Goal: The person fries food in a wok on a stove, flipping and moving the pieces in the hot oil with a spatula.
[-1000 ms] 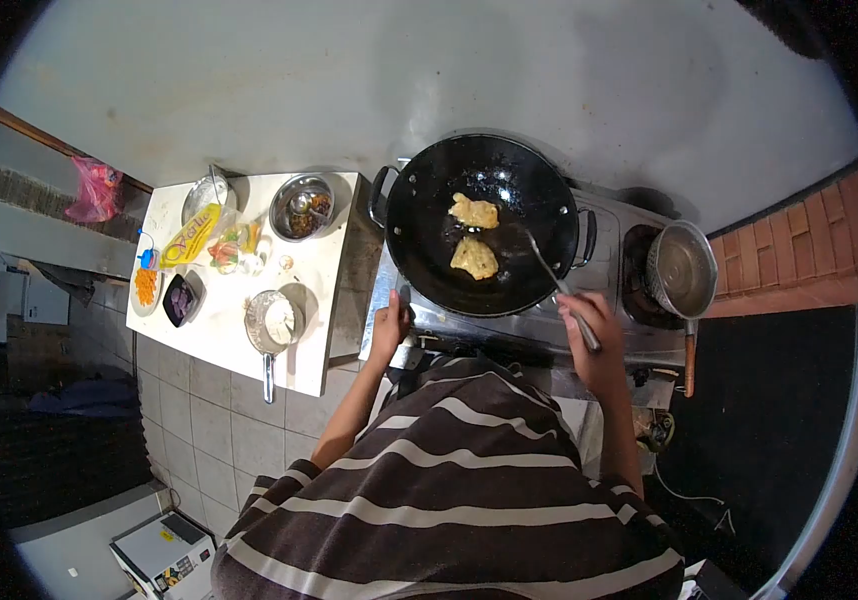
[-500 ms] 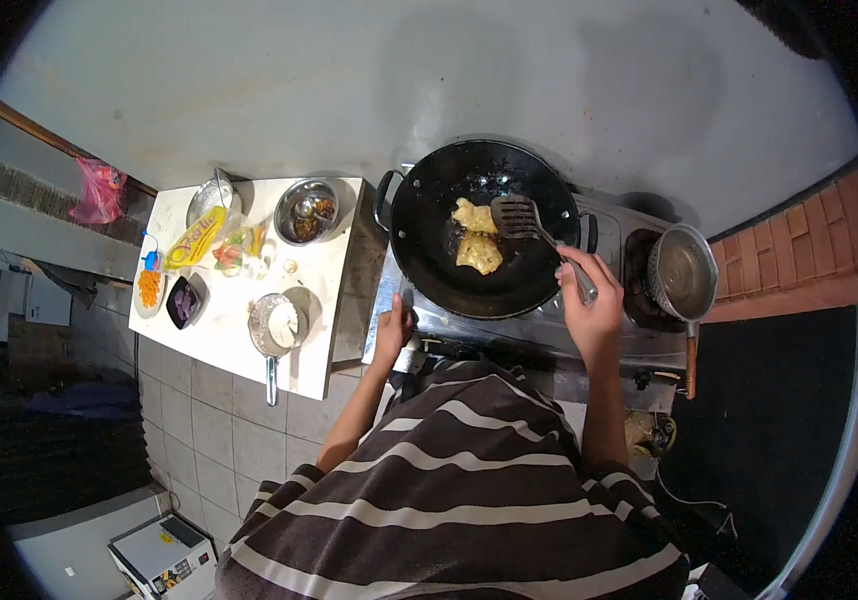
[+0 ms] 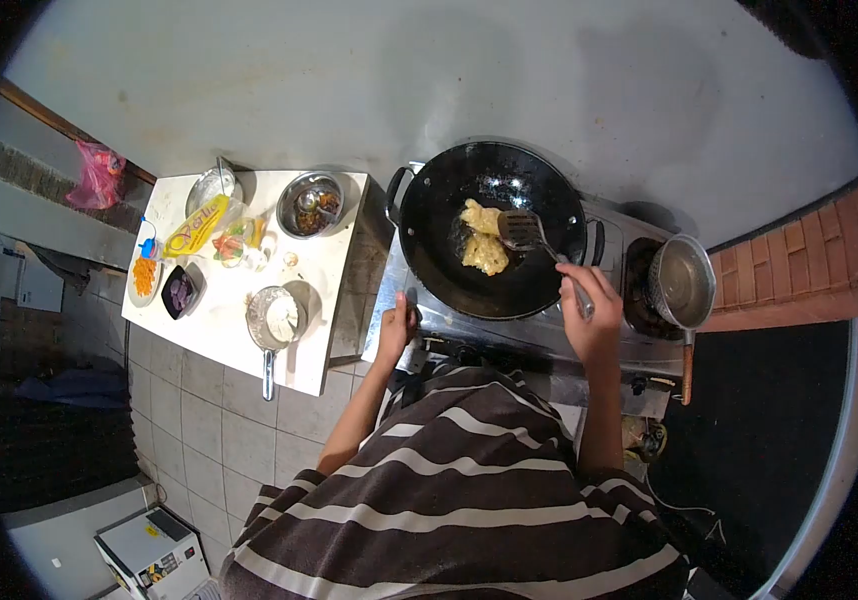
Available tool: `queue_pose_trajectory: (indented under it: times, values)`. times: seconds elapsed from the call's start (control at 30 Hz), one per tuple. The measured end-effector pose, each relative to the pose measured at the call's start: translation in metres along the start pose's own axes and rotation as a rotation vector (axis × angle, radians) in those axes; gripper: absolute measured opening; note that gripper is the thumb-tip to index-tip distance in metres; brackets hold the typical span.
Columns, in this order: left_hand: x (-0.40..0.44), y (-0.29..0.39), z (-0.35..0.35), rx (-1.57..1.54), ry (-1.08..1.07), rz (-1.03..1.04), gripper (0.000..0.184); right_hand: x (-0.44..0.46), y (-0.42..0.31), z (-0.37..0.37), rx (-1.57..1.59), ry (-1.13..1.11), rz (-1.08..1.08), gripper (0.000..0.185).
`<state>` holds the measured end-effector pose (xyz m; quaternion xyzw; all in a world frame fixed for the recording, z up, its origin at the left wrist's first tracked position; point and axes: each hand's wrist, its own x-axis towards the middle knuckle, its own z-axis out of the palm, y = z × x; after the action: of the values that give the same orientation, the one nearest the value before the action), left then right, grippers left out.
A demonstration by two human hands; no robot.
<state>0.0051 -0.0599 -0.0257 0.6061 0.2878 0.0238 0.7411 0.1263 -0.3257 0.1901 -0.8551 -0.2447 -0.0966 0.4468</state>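
My right hand (image 3: 594, 305) is wrapped round the handle of a slotted metal spatula (image 3: 524, 230). The spatula's blade lies over the right edge of the upper of two golden fried pieces (image 3: 485, 255), which sit touching or very close in a black wok (image 3: 439, 275). The wok rests on a steel gas stove (image 3: 381, 318) and has a loop handle on each side. At the stove's front left corner, my left hand (image 3: 398, 328) is closed with its thumb up; what its curled fingers hold, if anything, is hidden.
Right of the wok stands a saucepan (image 3: 684, 285), its wooden handle pointing towards me. On the white table (image 3: 224, 340) at left are a steel bowl (image 3: 287, 225), a small pan with white contents (image 3: 282, 318), a yellow packet (image 3: 197, 232), a dark bowl (image 3: 181, 295) and a plate of orange pieces (image 3: 144, 280).
The spatula's blade has shifted slightly right and down with my right hand, and the fried pieces have moved a little in the wok. The whole view has also shifted slightly. My left hand stays put.
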Motion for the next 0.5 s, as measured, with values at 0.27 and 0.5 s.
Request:
queue_pose_trajectory:
  times: [0.27,0.5]
  values:
    - [0.000,-0.002,0.000,0.013,0.007,0.008,0.068,-0.014,-0.022,0.005,0.088,-0.181,-0.196,0.017]
    - [0.004,-0.007,-0.004,0.013,-0.038,0.013,0.068,-0.016,-0.026,0.007,0.043,-0.296,-0.211,0.018]
